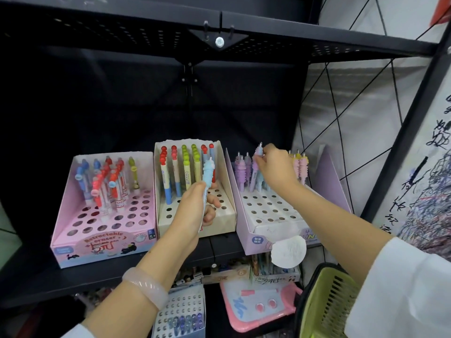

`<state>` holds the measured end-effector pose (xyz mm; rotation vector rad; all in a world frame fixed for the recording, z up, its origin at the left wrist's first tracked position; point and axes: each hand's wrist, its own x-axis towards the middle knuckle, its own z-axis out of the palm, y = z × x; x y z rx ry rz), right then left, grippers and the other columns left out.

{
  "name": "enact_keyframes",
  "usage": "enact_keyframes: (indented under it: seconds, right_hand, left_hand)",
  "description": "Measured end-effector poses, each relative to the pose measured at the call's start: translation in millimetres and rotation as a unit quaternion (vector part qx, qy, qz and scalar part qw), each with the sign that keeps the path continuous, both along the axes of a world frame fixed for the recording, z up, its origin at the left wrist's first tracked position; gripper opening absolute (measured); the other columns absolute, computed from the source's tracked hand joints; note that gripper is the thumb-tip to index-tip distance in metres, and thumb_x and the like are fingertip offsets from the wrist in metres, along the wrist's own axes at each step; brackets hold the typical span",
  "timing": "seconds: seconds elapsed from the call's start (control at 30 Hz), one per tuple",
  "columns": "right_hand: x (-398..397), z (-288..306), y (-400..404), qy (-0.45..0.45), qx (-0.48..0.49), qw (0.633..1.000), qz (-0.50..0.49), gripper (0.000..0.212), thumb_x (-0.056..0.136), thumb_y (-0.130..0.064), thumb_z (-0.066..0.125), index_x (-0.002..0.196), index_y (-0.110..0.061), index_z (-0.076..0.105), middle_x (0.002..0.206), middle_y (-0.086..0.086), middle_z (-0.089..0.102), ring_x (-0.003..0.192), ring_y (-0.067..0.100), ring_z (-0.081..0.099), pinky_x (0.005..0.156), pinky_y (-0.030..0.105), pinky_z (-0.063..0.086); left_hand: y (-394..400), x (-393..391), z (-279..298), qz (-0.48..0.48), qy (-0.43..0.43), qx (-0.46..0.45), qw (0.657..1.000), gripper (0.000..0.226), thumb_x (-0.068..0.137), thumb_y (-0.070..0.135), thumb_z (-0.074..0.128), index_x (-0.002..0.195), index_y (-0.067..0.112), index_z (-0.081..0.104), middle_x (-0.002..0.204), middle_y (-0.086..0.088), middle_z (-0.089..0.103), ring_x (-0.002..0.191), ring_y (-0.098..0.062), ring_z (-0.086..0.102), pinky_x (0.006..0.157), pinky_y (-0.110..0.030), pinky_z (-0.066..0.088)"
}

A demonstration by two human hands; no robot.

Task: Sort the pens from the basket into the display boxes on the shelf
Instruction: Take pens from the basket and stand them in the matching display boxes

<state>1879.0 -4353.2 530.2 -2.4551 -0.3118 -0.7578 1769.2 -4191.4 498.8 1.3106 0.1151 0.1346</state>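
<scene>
Three display boxes stand on the black shelf: a pink box (73, 230) at the left, a cream box (227, 172) in the middle and a lilac box (266, 230) at the right. My left hand (192, 211) grips a light blue pen (209, 173) upright in front of the cream box. My right hand (274, 167) reaches over the lilac box and pinches the top of a pastel pen (258, 151) standing among the pens in its back row. The green basket (327, 298) is at the lower right, partly behind my right sleeve.
An upper shelf (219, 25) overhangs the boxes. Below the shelf lie a pen tray with holes (180, 311), a pink drawing board (258, 306) and small goods. A scribbled paper panel (427, 186) stands at the right beside the shelf post.
</scene>
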Motion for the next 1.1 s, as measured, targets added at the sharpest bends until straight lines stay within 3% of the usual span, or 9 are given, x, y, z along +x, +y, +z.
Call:
enact_keyframes:
  seconds: [0.07,0.17,0.33,0.53,0.67,0.73,0.83,0.93,1.1]
  right_hand:
    - [-1,1,2,0.008,-0.022,1.000,-0.013,0.013,0.095,-0.018,0.050,0.096,-0.005,0.046,0.075,0.012,0.054,0.063,0.025,0.047,0.046,0.028,0.030]
    - [-1,2,3,0.011,-0.033,0.999,-0.004,0.040,0.095,-0.016,0.048,0.132,-0.005,0.038,0.088,0.018,0.061,0.072,0.028,0.053,0.059,0.032,0.040]
    - [3,-9,4,0.078,-0.107,0.991,0.037,0.042,0.096,-0.018,0.045,0.136,-0.010,0.036,0.093,0.015,0.061,0.080,0.030,0.059,0.063,0.031,0.040]
    - [-3,-34,4,0.087,-0.022,0.995,0.041,0.055,0.096,-0.020,0.045,0.146,-0.020,0.022,0.062,-0.004,0.046,0.052,0.012,0.045,0.048,0.026,0.033]
    - [-16,-25,7,0.064,0.132,0.984,0.098,0.032,0.096,-0.022,0.048,0.127,-0.015,0.050,0.056,-0.008,0.046,0.044,0.004,0.042,0.044,0.020,0.034]
    - [-30,-17,11,0.105,0.212,0.955,0.178,0.017,0.096,-0.027,0.049,0.099,-0.017,0.062,0.055,-0.009,0.052,0.043,-0.002,0.046,0.047,0.012,0.037]
    - [-51,-10,14,0.204,0.262,0.896,0.294,0.022,0.095,-0.032,0.050,0.080,-0.024,0.063,0.065,-0.012,0.060,0.061,-0.004,0.055,0.062,0.015,0.050]
    - [-56,-7,10,0.211,0.282,0.882,0.313,0.023,0.096,-0.028,0.049,0.080,-0.018,0.063,0.076,-0.003,0.062,0.074,0.007,0.059,0.077,0.024,0.053]
    - [-38,12,-19,0.137,0.388,0.888,0.205,0.016,0.099,-0.023,0.043,0.090,-0.015,0.054,0.084,0.001,0.065,0.063,0.001,0.064,0.062,0.018,0.054]
  left_hand:
    - [-1,-1,-1,0.007,-0.004,0.008,1.000,0.028,0.099,0.018,0.031,0.113,0.005,0.051,0.060,-0.006,0.049,0.032,-0.009,0.028,0.040,-0.019,0.018]
    - [-3,-1,-3,0.008,-0.014,0.010,1.000,0.029,0.100,0.019,0.033,0.117,0.004,0.051,0.057,-0.004,0.050,0.031,-0.009,0.028,0.039,-0.019,0.019]
    - [-4,-1,-3,0.004,-0.027,0.001,1.000,0.024,0.100,0.021,0.035,0.109,0.008,0.052,0.055,-0.002,0.052,0.032,-0.009,0.029,0.037,-0.020,0.020]
    - [-3,-4,0,-0.001,-0.045,0.027,0.999,0.020,0.099,0.021,0.036,0.097,0.016,0.055,0.056,0.001,0.054,0.034,-0.008,0.031,0.037,-0.019,0.022]
    - [-5,-4,1,-0.005,-0.063,0.058,0.996,0.017,0.099,0.020,0.040,0.096,0.019,0.056,0.059,0.003,0.054,0.037,-0.007,0.035,0.038,-0.017,0.026]
    - [-10,-2,1,-0.010,-0.071,0.070,0.995,0.016,0.098,0.019,0.041,0.095,0.019,0.056,0.058,0.003,0.054,0.038,-0.007,0.035,0.038,-0.017,0.026]
    - [-23,0,1,-0.020,-0.078,0.083,0.993,0.016,0.098,0.019,0.042,0.092,0.018,0.057,0.057,0.004,0.055,0.038,-0.006,0.037,0.038,-0.018,0.028]
    - [-34,1,3,-0.017,-0.089,0.106,0.990,0.016,0.098,0.019,0.043,0.098,0.018,0.059,0.067,0.005,0.062,0.046,-0.005,0.050,0.045,-0.016,0.040]
    - [-31,4,9,0.005,-0.120,0.204,0.972,0.028,0.096,0.020,0.045,0.122,0.029,0.052,0.104,0.022,0.055,0.086,0.017,0.049,0.063,0.001,0.040]
